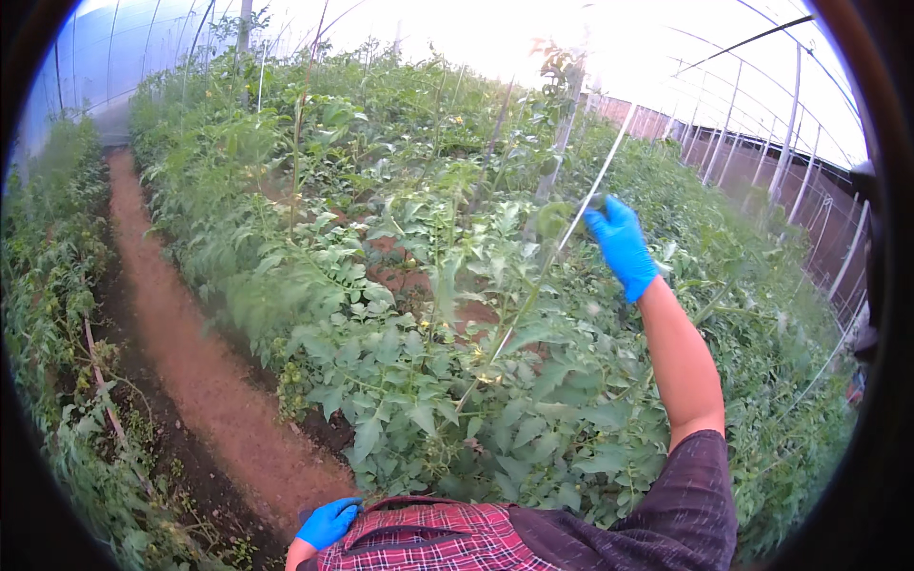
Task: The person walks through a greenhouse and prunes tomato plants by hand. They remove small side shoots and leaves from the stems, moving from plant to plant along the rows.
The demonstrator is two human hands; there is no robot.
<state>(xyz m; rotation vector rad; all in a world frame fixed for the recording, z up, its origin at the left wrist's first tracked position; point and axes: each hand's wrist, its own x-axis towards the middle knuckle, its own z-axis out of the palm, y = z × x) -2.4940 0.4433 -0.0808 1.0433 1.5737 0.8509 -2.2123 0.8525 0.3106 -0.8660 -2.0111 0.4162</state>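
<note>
My right hand (620, 246), in a blue glove, is raised beside a pale twine (596, 178) that slants down through the tomato plants. Its fingertips are close to the twine and to the top of a tomato shoot (553, 221). Whether they grip either one is unclear. The shoot's stem (525, 307) follows the twine downward among the leaves. Low in the view, my left hand (330, 523), also gloved in blue, lies against the edge of a red plaid apron (414, 535) with a dark-trimmed pocket slit. Its fingers are partly hidden, and nothing shows in it.
A bare soil path (193, 357) runs along the left, with another tomato row (64, 300) beyond it. Wooden posts (568, 135) and upright strings rise from the dense foliage. Plastic sheeting (107, 64) encloses the greenhouse, and several poles (785, 135) stand at the right.
</note>
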